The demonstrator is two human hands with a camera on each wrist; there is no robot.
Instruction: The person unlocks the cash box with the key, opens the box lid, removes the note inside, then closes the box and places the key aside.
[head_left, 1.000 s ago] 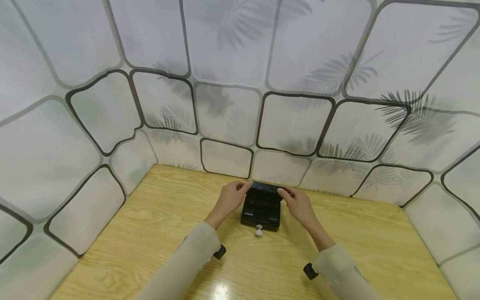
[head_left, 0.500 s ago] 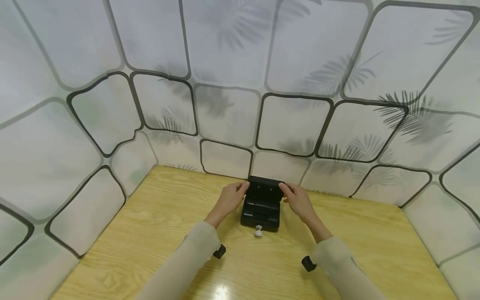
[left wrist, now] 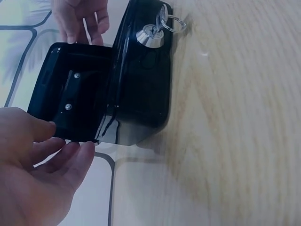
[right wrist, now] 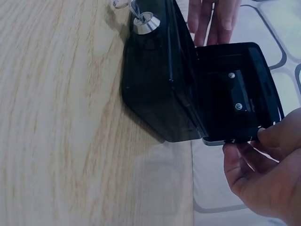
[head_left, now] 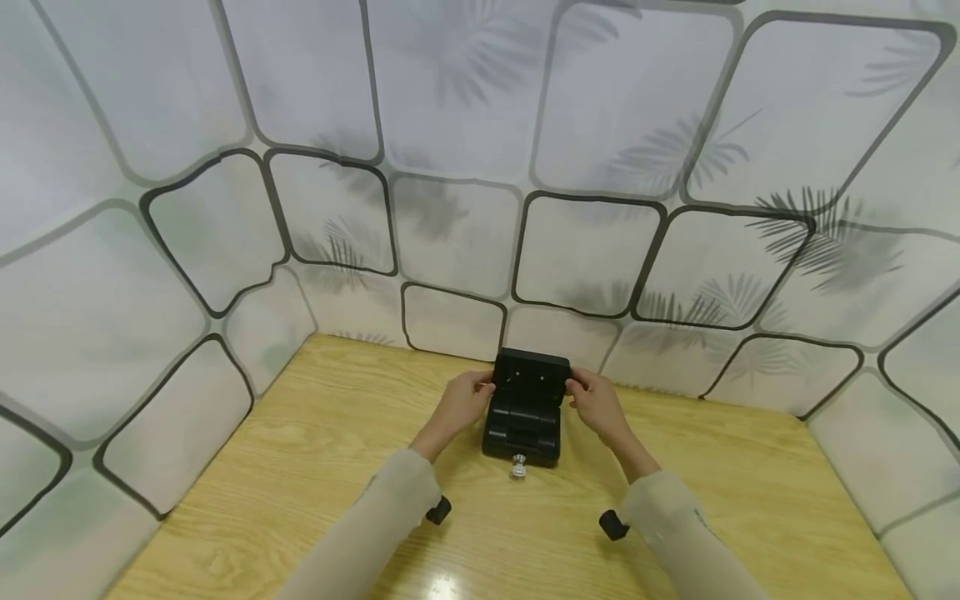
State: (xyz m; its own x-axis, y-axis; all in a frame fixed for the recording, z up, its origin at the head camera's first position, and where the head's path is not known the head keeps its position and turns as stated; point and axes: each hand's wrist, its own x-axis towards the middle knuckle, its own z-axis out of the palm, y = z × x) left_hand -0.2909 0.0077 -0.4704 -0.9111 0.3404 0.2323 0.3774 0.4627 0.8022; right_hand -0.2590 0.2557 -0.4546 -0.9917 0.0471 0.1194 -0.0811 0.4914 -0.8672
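Black box (head_left: 522,435) sits on the wooden table (head_left: 300,467) near the patterned wall (head_left: 457,317), its lid (head_left: 534,368) raised; left hand (head_left: 461,407) and right hand (head_left: 600,408) each pinch a side edge. Opening seems the step, nearly done; the next move likely calls for releasing evenly.

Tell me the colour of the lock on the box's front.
The lock is silver, seen best in the left wrist view.

Black box (left wrist: 146,89), silver lock (left wrist: 150,37), yellow wood-grained table (head_left: 300,458), leaf-patterned pale wall (head_left: 457,237)
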